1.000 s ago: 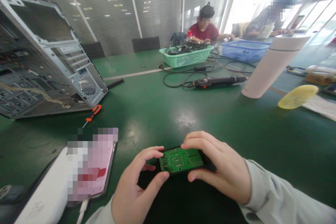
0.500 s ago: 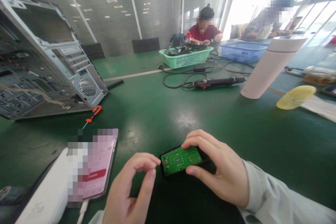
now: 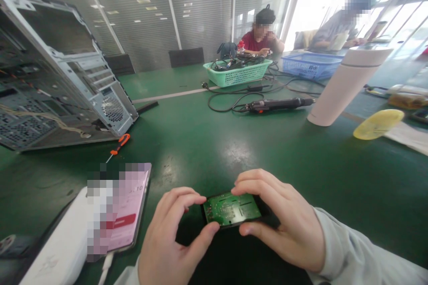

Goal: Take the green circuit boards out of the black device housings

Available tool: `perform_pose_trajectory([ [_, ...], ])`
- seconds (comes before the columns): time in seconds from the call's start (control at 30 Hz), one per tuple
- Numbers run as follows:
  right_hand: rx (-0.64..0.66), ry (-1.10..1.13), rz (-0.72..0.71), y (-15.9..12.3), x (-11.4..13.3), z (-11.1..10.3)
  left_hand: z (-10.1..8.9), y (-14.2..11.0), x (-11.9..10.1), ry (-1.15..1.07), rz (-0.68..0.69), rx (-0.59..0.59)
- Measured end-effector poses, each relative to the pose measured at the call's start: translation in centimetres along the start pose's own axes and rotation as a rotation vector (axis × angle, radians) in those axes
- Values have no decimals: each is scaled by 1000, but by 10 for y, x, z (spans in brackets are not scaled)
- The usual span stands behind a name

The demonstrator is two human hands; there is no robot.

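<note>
A green circuit board [image 3: 230,208] sits in a small black casing just above the near edge of the table. My left hand [image 3: 177,231] grips its left end, index fingertip at the far corner and thumb at the near edge. At the right end, my right hand [image 3: 281,218] grips it too, fingers along the far edge and thumb on the near one. The board's solder side faces up. Most of the casing is hidden beneath the board and in shadow.
An open computer case [image 3: 63,71] stands at the left, with an orange-handled screwdriver [image 3: 120,144] before it. Nearer lie a phone [image 3: 130,209] and a white power bank [image 3: 60,245]. Beyond are an electric screwdriver [image 3: 279,105], a green basket [image 3: 239,75], a pink bottle [image 3: 347,84] and two people.
My left hand has moved right and spread its thumb and fingers onto the board's left end. The board has tilted slightly and catches more light. My right hand keeps its hold.
</note>
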State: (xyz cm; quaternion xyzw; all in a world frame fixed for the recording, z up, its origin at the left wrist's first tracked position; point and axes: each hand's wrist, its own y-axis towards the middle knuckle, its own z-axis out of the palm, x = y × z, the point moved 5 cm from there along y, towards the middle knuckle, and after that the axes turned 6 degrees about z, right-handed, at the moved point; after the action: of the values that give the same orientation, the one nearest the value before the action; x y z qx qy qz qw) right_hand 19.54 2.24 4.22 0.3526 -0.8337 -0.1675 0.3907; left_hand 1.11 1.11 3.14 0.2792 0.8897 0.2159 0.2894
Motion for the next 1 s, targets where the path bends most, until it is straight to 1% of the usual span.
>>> perform_pose_trajectory([
  [0.1, -2, -15, 7, 0, 0, -1, -2, 0, -1, -16, 21, -32],
  [0.3, 35, -84, 64, -2, -1, 2, -4, -5, -1, -36, 11, -29],
  [0.43, 30, -98, 60, -2, 1, 2, -6, -8, -2, -31, 36, -54],
  [0.67, 16, -123, 23, -1, 5, 1, -8, -7, -3, -17, 53, -32],
  [0.8, 10, -130, 23, -2, 8, 3, -5, -5, -11, 102, 134, 9],
  [0.9, 24, -136, -10, -1, 11, 4, -4, -5, -17, 132, 186, 6],
  [0.93, 36, -143, -20, -1, 11, 4, -4, -5, -17, 117, 172, -10],
  [1.0, 62, -159, -26, 1, 10, 3, -7, -6, -14, 61, 101, -55],
])
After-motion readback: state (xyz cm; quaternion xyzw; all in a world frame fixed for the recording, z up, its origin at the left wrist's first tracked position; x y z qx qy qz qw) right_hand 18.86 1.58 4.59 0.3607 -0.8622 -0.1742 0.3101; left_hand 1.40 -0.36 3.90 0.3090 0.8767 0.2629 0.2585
